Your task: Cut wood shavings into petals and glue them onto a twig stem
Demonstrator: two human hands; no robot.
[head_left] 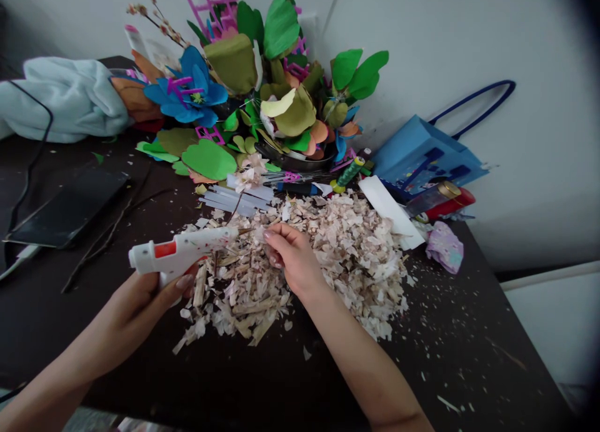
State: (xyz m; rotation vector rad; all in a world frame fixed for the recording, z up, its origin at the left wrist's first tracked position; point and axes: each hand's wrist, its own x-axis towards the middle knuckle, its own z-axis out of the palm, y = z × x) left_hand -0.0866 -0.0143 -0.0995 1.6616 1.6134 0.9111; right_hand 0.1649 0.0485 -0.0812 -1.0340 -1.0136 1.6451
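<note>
My left hand is wrapped round the handle of a white glue gun with an orange part, its nozzle pointing right. Just beyond the nozzle, my right hand pinches a small pale petal-like piece between thumb and fingertips. Beneath both hands spreads a wide heap of pale dried petals and scraps. Translucent glue sticks lie behind the gun, next to a pale pink flower on a thin twig.
Colourful paper flowers and leaves stand at the back. On the left are a dark phone with a cable, bare branches and a light blue cloth. A blue bag, white strip and crumpled wrapper are right.
</note>
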